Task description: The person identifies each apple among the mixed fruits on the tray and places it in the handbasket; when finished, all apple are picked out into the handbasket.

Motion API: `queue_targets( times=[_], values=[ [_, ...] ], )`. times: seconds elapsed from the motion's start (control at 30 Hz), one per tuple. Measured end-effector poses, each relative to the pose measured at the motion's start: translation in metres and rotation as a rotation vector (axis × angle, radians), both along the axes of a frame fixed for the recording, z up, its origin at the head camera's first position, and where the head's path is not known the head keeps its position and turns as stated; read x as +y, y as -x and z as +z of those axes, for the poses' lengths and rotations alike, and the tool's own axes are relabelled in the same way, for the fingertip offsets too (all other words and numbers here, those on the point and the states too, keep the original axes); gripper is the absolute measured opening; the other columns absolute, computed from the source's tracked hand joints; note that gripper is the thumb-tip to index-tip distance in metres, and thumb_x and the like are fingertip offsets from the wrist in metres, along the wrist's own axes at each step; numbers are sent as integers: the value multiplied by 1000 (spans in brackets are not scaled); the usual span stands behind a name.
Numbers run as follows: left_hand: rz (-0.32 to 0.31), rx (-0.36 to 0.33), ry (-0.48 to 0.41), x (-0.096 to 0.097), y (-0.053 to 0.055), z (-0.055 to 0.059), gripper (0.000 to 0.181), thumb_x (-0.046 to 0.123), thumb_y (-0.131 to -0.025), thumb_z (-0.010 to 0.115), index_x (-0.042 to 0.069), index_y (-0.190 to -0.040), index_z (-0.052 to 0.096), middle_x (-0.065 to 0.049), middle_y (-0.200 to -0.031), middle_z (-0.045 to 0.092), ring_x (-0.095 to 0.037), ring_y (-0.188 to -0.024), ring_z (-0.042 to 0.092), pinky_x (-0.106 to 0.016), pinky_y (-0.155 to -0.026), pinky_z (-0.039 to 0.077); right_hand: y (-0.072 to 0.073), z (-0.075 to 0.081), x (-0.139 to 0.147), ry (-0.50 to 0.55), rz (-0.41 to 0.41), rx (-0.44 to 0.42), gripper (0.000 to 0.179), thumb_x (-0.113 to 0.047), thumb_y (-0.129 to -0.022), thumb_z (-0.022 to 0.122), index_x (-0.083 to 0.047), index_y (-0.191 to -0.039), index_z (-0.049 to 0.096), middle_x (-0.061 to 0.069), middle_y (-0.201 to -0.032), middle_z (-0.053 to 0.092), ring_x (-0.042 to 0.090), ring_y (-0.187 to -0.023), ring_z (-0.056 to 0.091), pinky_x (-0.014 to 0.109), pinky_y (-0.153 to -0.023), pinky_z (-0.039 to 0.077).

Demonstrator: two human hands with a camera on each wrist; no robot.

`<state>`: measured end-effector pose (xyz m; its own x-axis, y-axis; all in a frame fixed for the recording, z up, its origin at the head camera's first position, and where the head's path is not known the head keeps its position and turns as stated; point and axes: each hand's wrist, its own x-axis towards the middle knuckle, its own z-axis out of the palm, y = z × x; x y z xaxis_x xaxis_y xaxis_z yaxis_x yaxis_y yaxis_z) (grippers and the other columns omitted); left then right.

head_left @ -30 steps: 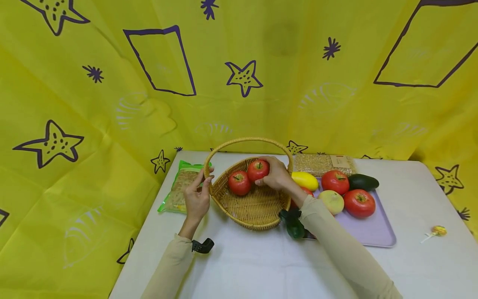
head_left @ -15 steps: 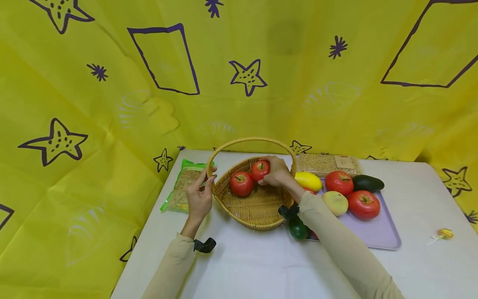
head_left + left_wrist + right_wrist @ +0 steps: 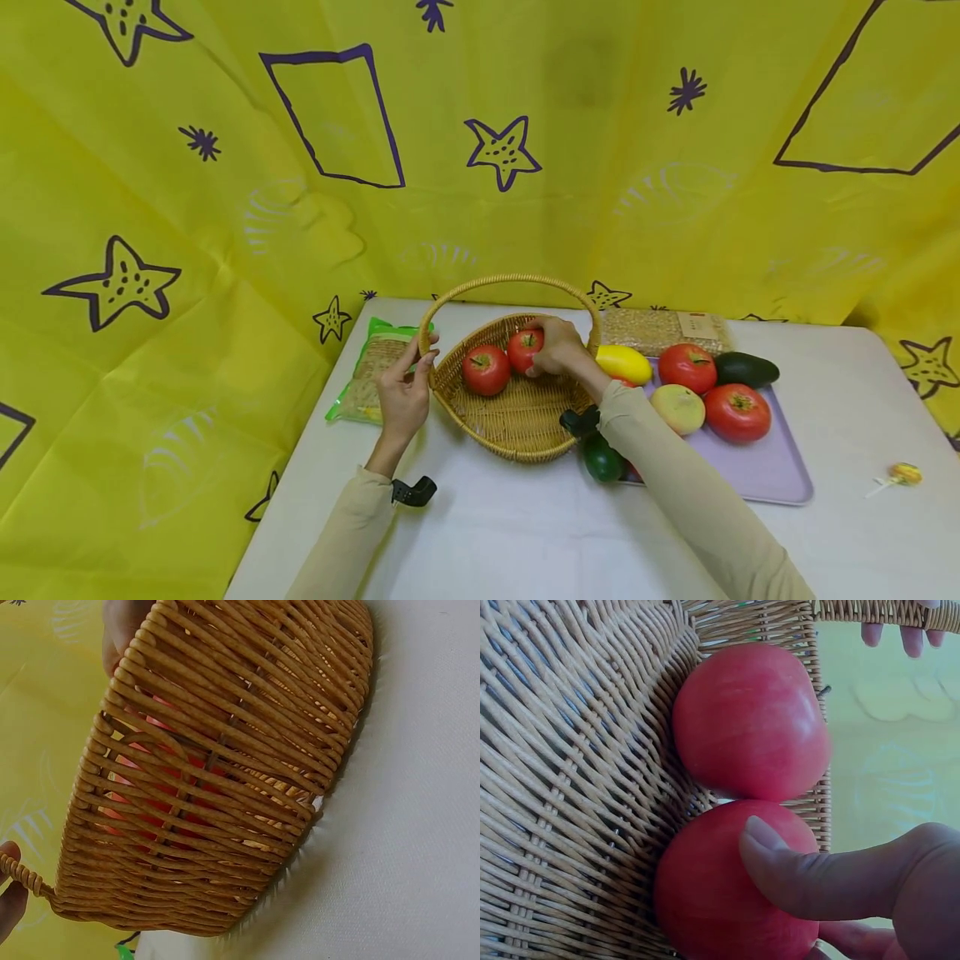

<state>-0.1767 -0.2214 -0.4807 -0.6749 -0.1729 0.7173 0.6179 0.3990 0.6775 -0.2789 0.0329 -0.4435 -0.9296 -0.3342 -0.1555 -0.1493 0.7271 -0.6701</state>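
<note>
A wicker basket [image 3: 517, 425] with a tall arched handle [image 3: 517, 277] stands on the white table. Thumb and fingers of my left hand [image 3: 405, 400] pinch the handle's left side, low down. Inside the basket, my right hand [image 3: 561, 346] grips a red apple [image 3: 525, 350], its thumb pressed on the skin in the right wrist view. A second red apple [image 3: 750, 720] sits in the basket against the first. From the left wrist, the basket's woven side [image 3: 217, 765] fills the view, with red showing through the gaps.
Right of the basket lies a lilac tray [image 3: 757, 479] with red fruits [image 3: 738, 413], a pale yellow-green fruit [image 3: 678, 408], and dark green ones [image 3: 746, 370]. A yellow fruit [image 3: 624, 365] and grain pack [image 3: 652, 329] lie behind. A green-edged bag [image 3: 367, 375] is left; a lollipop [image 3: 903, 474] far right.
My right hand has lowered the apple slightly into the basket beside the other one. My left hand keeps its hold on the handle. The head view has shifted a little.
</note>
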Motion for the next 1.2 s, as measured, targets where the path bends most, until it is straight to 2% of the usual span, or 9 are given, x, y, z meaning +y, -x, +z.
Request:
queue_targets(
  times=[0.13,0.23,0.47,0.57,0.63,0.77,0.93,1.07,1.2],
  values=[
    [0,8,5,1,0,1,42,-15,-97,65,-10,-138,65,-28,-119,76,-47,-92,77,-42,-54,64,0,-1,0,-1,12,11,84,-1,-67,94,-4,-144,63,26,-137,65,46,-129,59,58,-108,53],
    [-5,0,-3,1,0,0,41,-13,-99,64,-8,-139,65,-27,-120,76,-41,-96,78,-43,-57,65,0,0,0,-11,20,19,86,-2,-66,96,-2,-145,62,26,-138,65,46,-129,60,57,-108,53],
    [-27,-11,-27,1,-1,-1,40,-13,-100,62,-9,-140,64,-30,-122,74,-11,-107,77,-35,-76,66,-3,5,0,-57,62,6,97,-12,-69,100,0,-153,52,27,-148,58,46,-137,55,57,-115,49],
    [-19,-13,-27,2,-2,0,40,-13,-100,63,-9,-139,65,-30,-121,74,-16,-105,78,-36,-75,66,-10,8,2,-71,118,12,98,-19,-75,98,2,-156,47,28,-154,53,46,-142,51,59,-119,45],
    [0,-20,-16,2,-2,-1,40,-13,-99,63,-9,-139,65,-30,-121,74,-27,-101,80,-37,-70,67,-16,13,6,-66,160,38,98,-23,-78,97,3,-157,45,28,-156,50,47,-146,47,60,-121,42],
    [26,-31,-5,2,-2,-3,40,-16,-97,64,-12,-137,65,-32,-119,74,-46,-94,77,-37,-63,66,-33,22,24,38,240,117,95,-26,-81,95,3,-156,45,28,-157,50,49,-146,48,63,-122,40],
    [26,-54,-16,3,-3,-3,40,-17,-97,63,-13,-137,64,-34,-118,73,-51,-94,75,-35,-65,66,-57,22,58,285,326,128,85,-22,-85,92,-1,-156,50,23,-157,54,45,-144,52,63,-120,42],
    [16,-53,-24,3,-4,-3,41,-15,-98,63,-10,-139,64,-33,-119,73,-48,-97,76,-31,-69,66,-74,20,86,406,306,127,75,-19,-87,90,-1,-151,56,20,-151,61,43,-140,58,59,-116,47],
    [0,-26,-29,4,-5,0,41,-13,-99,64,-9,-140,64,-31,-119,75,-46,-98,76,-31,-71,66,-88,19,111,420,245,168,65,-17,-86,91,-4,-144,64,14,-141,70,40,-131,66,58,-109,53]
  ],
)
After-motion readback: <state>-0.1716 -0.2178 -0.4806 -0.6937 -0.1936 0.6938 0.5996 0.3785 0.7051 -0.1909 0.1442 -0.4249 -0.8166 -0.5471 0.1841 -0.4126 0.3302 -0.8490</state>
